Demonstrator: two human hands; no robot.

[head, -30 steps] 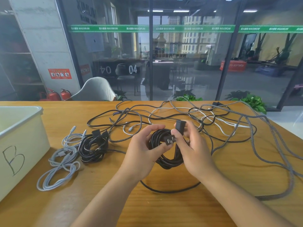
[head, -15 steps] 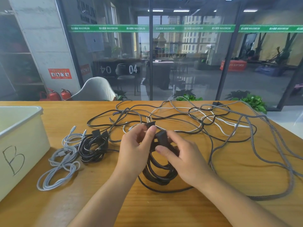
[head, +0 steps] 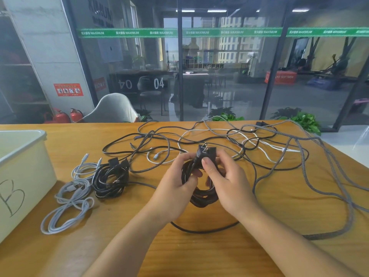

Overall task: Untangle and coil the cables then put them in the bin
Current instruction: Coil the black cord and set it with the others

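A black power cable coil (head: 201,196) is held above the table's middle. My left hand (head: 177,188) grips the coil's left side. My right hand (head: 225,180) pinches the cable just below its black plug (head: 206,151), whose prongs point up and away. One loose loop of this cable (head: 203,229) lies on the table under my wrists. A tangle of black, white and grey braided cables (head: 229,140) spreads behind my hands. A cream bin marked B (head: 22,176) stands at the left edge.
A coiled black cable (head: 110,179) and a loosely coiled grey cable (head: 67,198) lie beside the bin. A long grey braided cable (head: 327,196) loops along the right of the wooden table (head: 199,256). A glass wall runs behind the table's far edge.
Both hands have turned the coil and brought the plug to the top, its prongs now pointing up. The coil sits higher and tighter between my hands than before.
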